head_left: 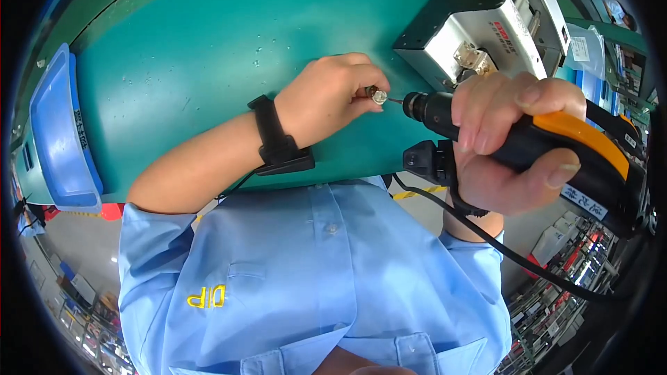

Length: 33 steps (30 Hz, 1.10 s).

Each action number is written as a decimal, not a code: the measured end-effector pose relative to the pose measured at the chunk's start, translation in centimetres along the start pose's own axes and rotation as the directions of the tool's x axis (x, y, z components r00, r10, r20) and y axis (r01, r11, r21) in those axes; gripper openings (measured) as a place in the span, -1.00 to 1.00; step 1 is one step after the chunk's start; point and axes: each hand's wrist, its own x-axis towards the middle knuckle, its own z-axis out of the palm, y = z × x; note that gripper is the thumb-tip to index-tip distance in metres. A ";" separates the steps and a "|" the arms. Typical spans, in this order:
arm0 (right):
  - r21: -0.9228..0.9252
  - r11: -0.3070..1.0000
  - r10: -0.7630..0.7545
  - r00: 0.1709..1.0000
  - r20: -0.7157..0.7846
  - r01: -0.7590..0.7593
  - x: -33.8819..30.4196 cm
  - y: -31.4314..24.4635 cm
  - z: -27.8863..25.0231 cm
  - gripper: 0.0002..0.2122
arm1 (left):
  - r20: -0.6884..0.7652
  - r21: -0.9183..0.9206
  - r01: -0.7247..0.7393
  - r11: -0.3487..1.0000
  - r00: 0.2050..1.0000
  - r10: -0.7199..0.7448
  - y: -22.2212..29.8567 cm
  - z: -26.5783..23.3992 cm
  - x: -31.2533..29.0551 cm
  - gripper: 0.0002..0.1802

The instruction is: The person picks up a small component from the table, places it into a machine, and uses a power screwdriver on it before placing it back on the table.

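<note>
Between thumb and fingers my left hand (pixel 333 94) pinches a small metal part (pixel 379 96) with a shiny round end; its exact kind is too small to tell. My right hand (pixel 514 132) wraps round a black and orange electric screwdriver (pixel 514 139), held nearly level. Its thin bit (pixel 394 101) points left at the small part; whether they touch, I cannot tell. Black straps circle both my wrists, each with a small black device. Just beyond my right hand stands a metal machine (pixel 479 35) with silver and black panels and a brassy fitting (pixel 474 59) at its front.
A blue plastic tray (pixel 69 132) lies at the left end of the green work surface (pixel 208 42). Tiny clear specks dot the mat's middle. A black cable (pixel 500 243) runs from near my right wrist toward the lower right. Shelves (pixel 570 292) stand beyond on the right.
</note>
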 end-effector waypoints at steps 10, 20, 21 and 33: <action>-0.243 0.952 0.170 0.981 -0.091 -0.187 0.1 -0.7 2.4 -0.53 | -0.028 0.013 -0.028 1.000 0.999 0.028 -0.1 0.1 -0.5 -0.77; -0.142 0.990 0.005 0.994 0.105 0.010 0.7 -0.6 1.2 -0.52 | 0.019 0.116 -0.054 0.992 0.998 0.052 0.1 -0.3 -0.4 -0.79; 0.001 0.991 -0.132 0.973 0.189 0.135 0.8 -1.5 -0.2 -0.52 | 0.015 0.114 -0.045 0.992 0.999 0.044 0.3 -0.1 -0.4 -0.80; -0.132 0.974 -0.208 0.959 -0.191 0.185 0.9 -3.7 -3.8 -0.53 | 0.068 0.220 -0.054 0.974 0.997 0.040 0.9 -0.5 0.0 -0.81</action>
